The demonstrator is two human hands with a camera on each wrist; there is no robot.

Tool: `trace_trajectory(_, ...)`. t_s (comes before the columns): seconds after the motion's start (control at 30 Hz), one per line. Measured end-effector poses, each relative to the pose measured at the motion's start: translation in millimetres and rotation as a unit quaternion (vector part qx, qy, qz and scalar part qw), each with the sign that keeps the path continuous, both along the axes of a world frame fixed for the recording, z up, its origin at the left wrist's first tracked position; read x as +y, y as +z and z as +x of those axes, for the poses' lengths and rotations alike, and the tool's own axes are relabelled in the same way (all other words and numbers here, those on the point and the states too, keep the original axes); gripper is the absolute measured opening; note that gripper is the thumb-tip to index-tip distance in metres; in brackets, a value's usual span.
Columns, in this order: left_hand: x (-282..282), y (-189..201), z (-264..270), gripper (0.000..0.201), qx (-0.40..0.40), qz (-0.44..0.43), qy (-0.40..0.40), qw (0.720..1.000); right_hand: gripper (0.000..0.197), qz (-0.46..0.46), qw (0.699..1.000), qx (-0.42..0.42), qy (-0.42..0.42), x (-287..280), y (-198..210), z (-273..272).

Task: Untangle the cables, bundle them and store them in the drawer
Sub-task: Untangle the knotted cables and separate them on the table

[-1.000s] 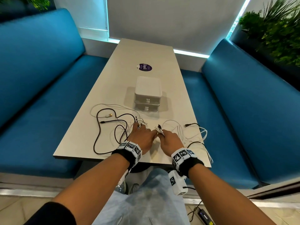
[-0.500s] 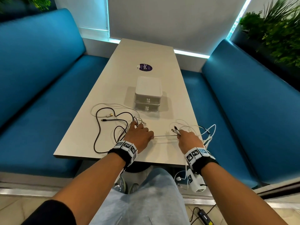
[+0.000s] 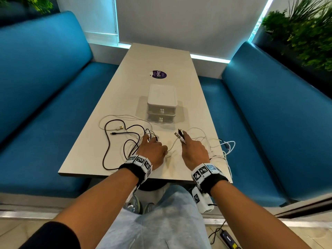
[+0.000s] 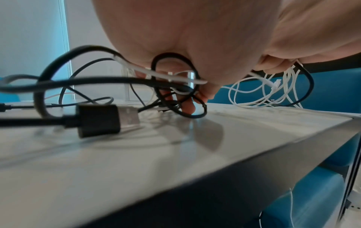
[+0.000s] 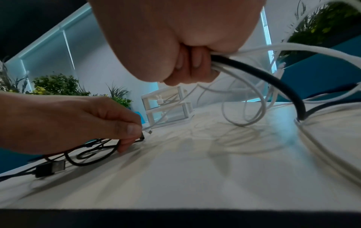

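Observation:
Black and white cables lie tangled on the near half of the pale table [image 3: 125, 97]. My left hand [image 3: 152, 150] rests on the tabletop and pinches the black and white cable tangle [image 4: 175, 86], with a black USB plug [image 4: 101, 119] lying loose beside it. My right hand [image 3: 193, 150] grips a bunch of white and black cables [image 5: 240, 66]; their plug ends [image 3: 179, 136] stick out past its fingers. A thin white cable [image 3: 172, 145] sags between the two hands. Behind the hands stands the clear two-drawer box [image 3: 162, 103], both drawers closed.
Blue benches [image 3: 269, 123] flank the table on both sides. White cable loops [image 3: 226, 148] hang over the table's right edge. A purple sticker [image 3: 158, 74] lies on the far half of the table. Plants [image 3: 305, 33] stand behind the right bench.
My right hand pulled away to the right, drawing a white cable taut, then came back inward and forward so that the cable now sags. My left hand has barely moved.

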State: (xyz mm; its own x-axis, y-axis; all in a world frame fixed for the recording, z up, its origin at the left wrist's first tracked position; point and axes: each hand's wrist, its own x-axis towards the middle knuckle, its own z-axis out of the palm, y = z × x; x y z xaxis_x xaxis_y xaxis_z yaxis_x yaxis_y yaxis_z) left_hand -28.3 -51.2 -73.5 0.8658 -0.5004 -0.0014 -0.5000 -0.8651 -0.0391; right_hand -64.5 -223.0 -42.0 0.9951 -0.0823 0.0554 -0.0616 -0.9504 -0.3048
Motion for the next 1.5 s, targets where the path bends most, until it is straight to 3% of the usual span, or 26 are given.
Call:
trace_trajectory(0.23,-4.8,0.3,-0.9,0.033,-0.005,-0.008,-0.011,1.0,0.025,0.029,0.992,0.073,0.097,11.1,-17.8,0.7)
trace_trajectory(0.33,-1.4,0.3,-2.6,0.029,-0.001,-0.019,-0.013,1.0,0.024,0.045,0.991,0.095,0.085,9.8,-21.0,5.7)
trace_trajectory(0.5,3.0,-0.8,-2.1,0.026,-0.013,0.008,-0.025,1.0,0.026,-0.046,0.991,0.104,0.075,-3.4,-18.9,6.1)
trace_trajectory(0.7,12.4,3.0,4.2,0.03,0.021,-0.002,0.016,1.0,0.024,-0.122,0.989,0.087,-0.022,-47.1,-7.8,4.1)
trace_trajectory(0.83,18.4,-2.7,4.4,0.026,0.019,0.007,0.023,1.0,0.024,-0.095,0.989,0.092,-0.068,-67.2,-7.9,-1.3)
trace_trajectory(1.0,7.7,-6.8,1.6,0.03,0.019,-0.005,0.034,0.999,0.023,-0.023,0.996,0.043,-0.074,-44.3,-12.0,-1.3)
trace_trajectory(1.2,-1.8,-6.3,-2.3,0.029,0.003,-0.033,0.038,0.999,0.03,0.083,0.997,0.006,-0.002,-8.9,-17.0,-1.8)
trace_trajectory(1.33,-7.7,-8.0,-3.6,0.033,0.005,-0.042,0.004,0.999,0.027,0.081,0.993,0.04,0.077,8.3,-24.5,-1.3)
trace_trajectory(1.5,0.6,-10.9,-3.8,0.032,0.003,-0.022,-0.026,0.999,0.025,0.026,0.993,0.092,0.072,3.3,-24.7,1.6)
